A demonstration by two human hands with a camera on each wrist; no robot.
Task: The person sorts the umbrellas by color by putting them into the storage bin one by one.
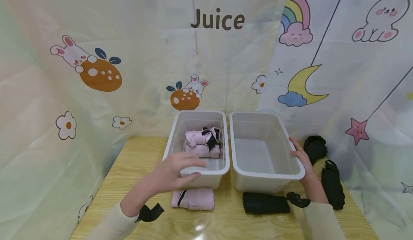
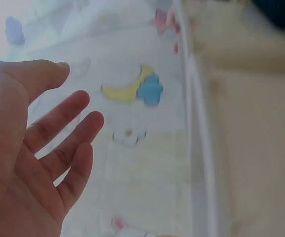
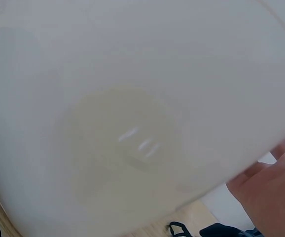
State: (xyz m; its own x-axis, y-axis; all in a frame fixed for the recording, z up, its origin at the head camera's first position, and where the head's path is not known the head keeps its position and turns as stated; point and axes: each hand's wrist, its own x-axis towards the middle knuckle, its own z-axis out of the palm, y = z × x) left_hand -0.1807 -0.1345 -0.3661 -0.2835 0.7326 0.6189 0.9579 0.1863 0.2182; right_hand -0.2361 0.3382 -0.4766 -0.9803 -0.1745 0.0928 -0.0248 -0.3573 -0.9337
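Note:
My left hand [image 1: 177, 170] hovers at the near rim of the left white plastic bin [image 1: 172, 139], fingers loosely extended and nothing in them. In the left wrist view, that hand [image 2: 39, 143] shows spread, slightly bent fingers. Inside this bin lie a pink rolled cloth [image 1: 203, 151] and a pink bundle with black parts [image 1: 196, 138]. At the right side of the other white bin [image 1: 269, 177], my right hand [image 1: 303, 159] grips the rim. The right wrist view shows this hand [image 3: 270, 190] beside a broad white surface. No cloth shows in the right bin.
Before the left bin lies another pink roll [image 1: 196, 199], and before the right bin a black roll [image 1: 266, 203]. Two black bundles [image 1: 315, 148] [image 1: 333, 184] lie at the right table edge. Printed curtains [image 1: 145, 89] enclose the wooden table [image 1: 129, 168].

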